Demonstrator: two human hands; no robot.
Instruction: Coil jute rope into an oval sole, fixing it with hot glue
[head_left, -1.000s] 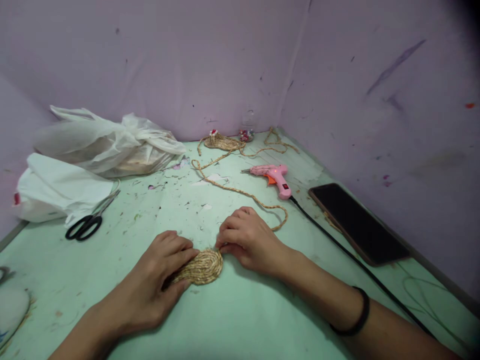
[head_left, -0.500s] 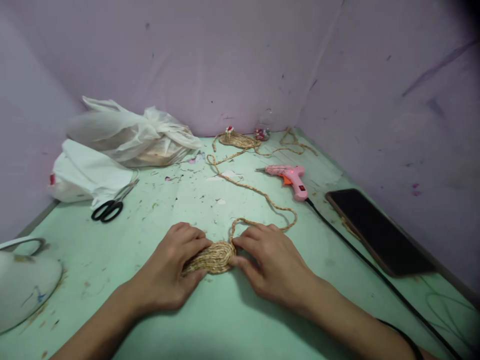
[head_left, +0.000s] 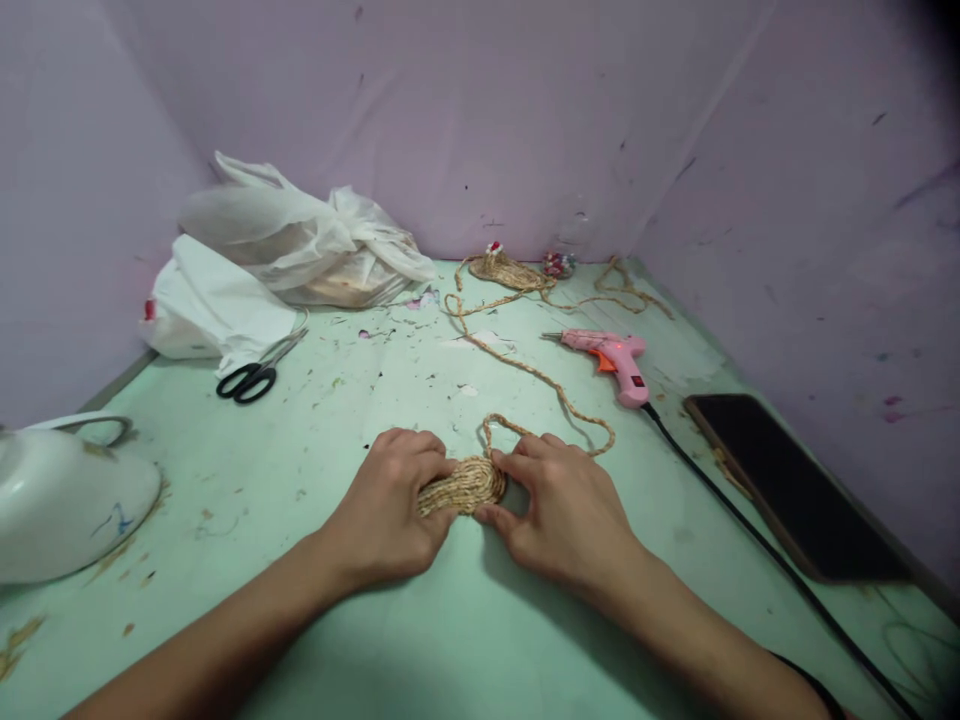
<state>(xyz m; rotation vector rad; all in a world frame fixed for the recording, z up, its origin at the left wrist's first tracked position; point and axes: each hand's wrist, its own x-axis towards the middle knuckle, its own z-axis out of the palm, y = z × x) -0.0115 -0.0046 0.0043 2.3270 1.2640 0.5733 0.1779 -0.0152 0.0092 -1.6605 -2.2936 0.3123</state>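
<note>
A flat oval piece of coiled straw-coloured braided cord (head_left: 466, 486) lies low over the table between both hands. My left hand (head_left: 401, 500) is closed around its left part, thumb at the near edge, and covers that end. My right hand (head_left: 551, 500) pinches the rounded right end, with thumb and forefinger at its edge. From this end a loose length of cord (head_left: 551, 378) loops out behind my right hand and winds toward the back of the table. A pink hot glue gun (head_left: 611, 355) with an orange trigger lies beyond my right hand.
Black-handled scissors (head_left: 251, 380) lie by white plastic bags (head_left: 322, 250) at the back left. A smaller coiled cord sole with beads (head_left: 506, 270) and a container of beads (head_left: 559, 263) stand near the wall. To the right are a phone (head_left: 795, 490) and a black cable (head_left: 739, 515); a white lamp-like object (head_left: 82, 510) is left.
The view has shifted, so the whole scene appears further right. Both hands keep their hold on the coiled cord piece, with the left fingers slightly readjusted.
</note>
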